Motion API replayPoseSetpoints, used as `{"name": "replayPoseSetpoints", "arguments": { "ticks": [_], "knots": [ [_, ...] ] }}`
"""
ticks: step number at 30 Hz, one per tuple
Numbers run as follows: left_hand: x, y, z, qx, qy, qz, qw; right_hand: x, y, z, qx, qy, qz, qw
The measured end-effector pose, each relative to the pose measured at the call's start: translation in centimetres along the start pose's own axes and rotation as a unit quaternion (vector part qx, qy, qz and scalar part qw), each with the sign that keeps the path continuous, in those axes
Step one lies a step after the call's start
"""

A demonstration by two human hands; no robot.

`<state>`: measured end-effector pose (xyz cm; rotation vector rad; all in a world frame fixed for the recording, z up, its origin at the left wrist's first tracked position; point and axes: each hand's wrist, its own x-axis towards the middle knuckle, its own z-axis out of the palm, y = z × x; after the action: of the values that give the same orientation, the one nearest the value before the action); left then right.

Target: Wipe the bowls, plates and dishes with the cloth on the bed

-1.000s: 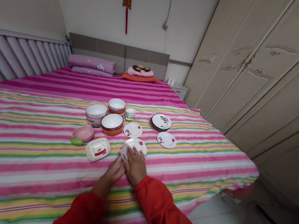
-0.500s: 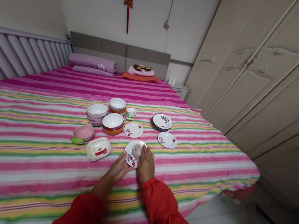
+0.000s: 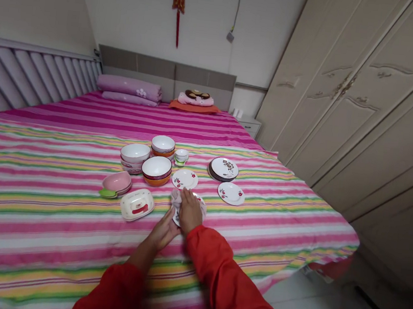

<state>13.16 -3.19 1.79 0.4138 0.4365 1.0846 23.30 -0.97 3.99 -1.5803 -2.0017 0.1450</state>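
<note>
My left hand (image 3: pixel 164 230) grips the near left edge of a small white plate (image 3: pixel 201 205) with red flowers. Across that plate lies my right hand (image 3: pixel 190 212), pressing a pale cloth (image 3: pixel 176 198) against its upper left rim. Much of the plate is hidden under the right hand. Just beyond it lies a second flowered plate (image 3: pixel 184 179), and a third flowered plate (image 3: pixel 231 194) lies to the right. A rectangular cream dish (image 3: pixel 137 205) rests left of my hands.
Stacked bowls (image 3: pixel 156 168) stand at the back left, beside small cups (image 3: pixel 181 156). Pink oval bowls (image 3: pixel 117 182) with a green edge sit farther left. Dark-rimmed plates (image 3: pixel 223 168) are piled at the back right. A striped sheet (image 3: pixel 53 237) covers the bed; a wardrobe (image 3: pixel 348 100) stands right.
My right hand has slid the cloth leftward and away from me, from the plate's middle to its upper left rim. My left hand still grips the plate.
</note>
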Motion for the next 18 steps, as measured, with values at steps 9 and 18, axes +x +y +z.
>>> {"name": "replayPoseSetpoints", "arguments": {
  "ticks": [9, 18],
  "knots": [
    [-0.7, 0.0, 0.2, 0.065, 0.023, -0.022, 0.997, -2.6, 4.8, -0.1, 0.003, 0.103, 0.089, 0.991],
    [0.2, -0.3, -0.8, -0.014, 0.028, -0.038, 0.999, -8.0, 0.1, 0.5, 0.015, 0.04, -0.004, 0.999]
  ]
}}
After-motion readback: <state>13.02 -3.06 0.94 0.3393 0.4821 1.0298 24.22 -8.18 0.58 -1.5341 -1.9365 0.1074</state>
